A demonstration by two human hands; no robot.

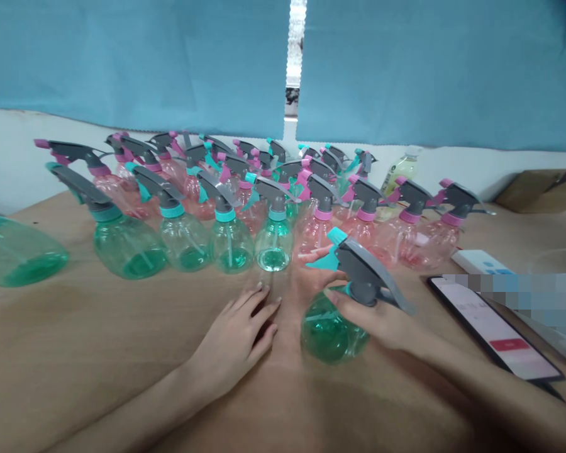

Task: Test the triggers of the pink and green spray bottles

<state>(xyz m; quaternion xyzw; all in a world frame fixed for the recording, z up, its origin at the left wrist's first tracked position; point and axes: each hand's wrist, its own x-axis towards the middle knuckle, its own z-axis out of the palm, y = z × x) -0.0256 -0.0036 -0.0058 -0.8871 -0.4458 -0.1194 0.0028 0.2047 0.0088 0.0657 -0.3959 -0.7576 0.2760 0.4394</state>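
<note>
My right hand [368, 314] grips a green spray bottle [332, 330] around its neck, the grey and teal trigger head [368, 270] pointing up and to the left. The bottle is slightly tilted, with green liquid inside. My left hand [240, 327] lies on the wooden table [146, 352] with its fingers apart and nothing in it. Just beyond my hands stands a green spray bottle with a teal collar [273, 242], in a front row of green bottles at the left and pink bottles [323, 233] at the right.
More pink and green spray bottles crowd behind the front row. A green bottle [19, 251] sits at the far left. At the right are a phone [495, 333], a white box [483, 261], a labelled bottle [400, 173] and a brown cardboard piece [538, 189]. Blue cloth [122, 63] hangs behind.
</note>
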